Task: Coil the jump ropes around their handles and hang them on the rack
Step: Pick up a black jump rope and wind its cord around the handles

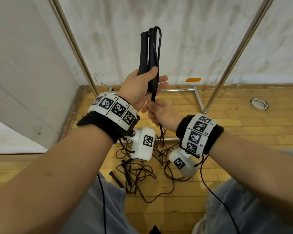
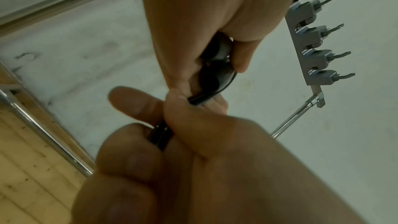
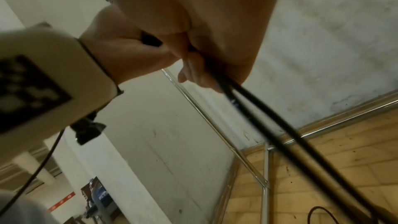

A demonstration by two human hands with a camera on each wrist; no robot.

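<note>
Two black jump-rope handles [image 1: 146, 53] stand upright side by side, and my left hand [image 1: 142, 85] grips their lower ends with the thumb across them. From the handle tops the black cord [image 1: 159, 46] loops down along the handles. Just below, my right hand [image 1: 159, 112] grips both strands of it. In the left wrist view, the handle butts [image 2: 215, 76] show inside my left hand [image 2: 215, 14], and my right hand [image 2: 193, 151] pinches the cord [image 2: 160, 135]. From my right hand [image 3: 215, 28] in the right wrist view, the two strands [image 3: 264, 113] run down towards the floor.
Other jump ropes [image 1: 139, 169] lie tangled on the wooden floor between my knees, with a loose handle [image 1: 116, 179]. The rack's metal poles [image 1: 237, 51] and base frame [image 1: 179, 90] stand against the white wall. A grey hook rail [image 2: 312, 48] sits up on the rack.
</note>
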